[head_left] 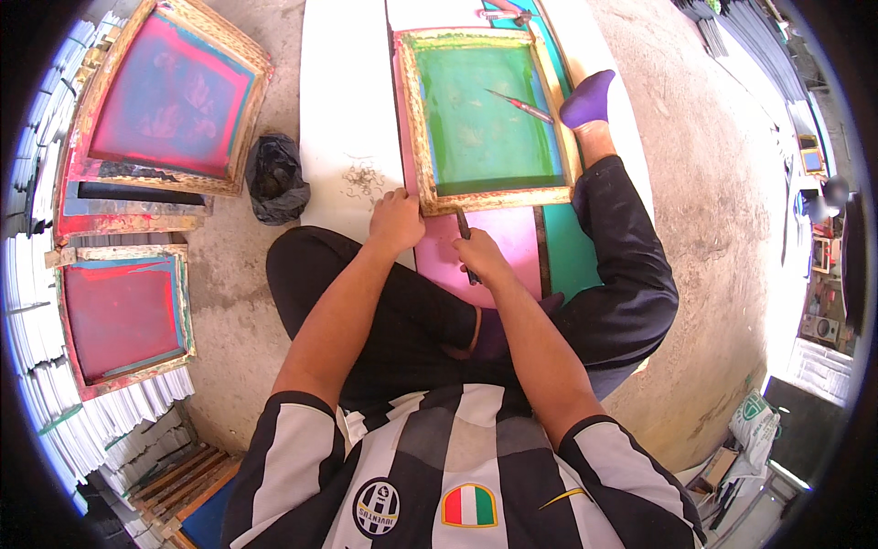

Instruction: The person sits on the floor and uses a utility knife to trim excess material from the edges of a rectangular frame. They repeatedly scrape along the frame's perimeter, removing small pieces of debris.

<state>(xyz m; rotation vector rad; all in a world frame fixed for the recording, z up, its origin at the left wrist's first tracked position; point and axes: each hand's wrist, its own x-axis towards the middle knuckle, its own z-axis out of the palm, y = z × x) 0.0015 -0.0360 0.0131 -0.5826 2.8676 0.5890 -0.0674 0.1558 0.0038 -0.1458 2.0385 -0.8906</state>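
A wooden screen-printing frame (494,199) with green mesh lies flat in front of me on coloured boards. Curled against its near left corner, my left hand (397,223) grips the wood there; its fingertips are partly hidden. My right hand (482,256) is closed round a slim dark hand tool (463,223), whose tip reaches the frame's near edge; its exact kind is unclear. Across the mesh rests a pointed tool with a red and dark handle (530,111). Small bent bits, like pulled staples (363,180), are scattered on the white board left of the frame.
A black plastic bag (277,179) sits open left of the board. Farther left stand a pink-and-blue screen (174,91) and a red screen (125,316) beside paper stacks (41,320). More tools (505,16) lie beyond the frame. My foot (587,99) borders its right side.
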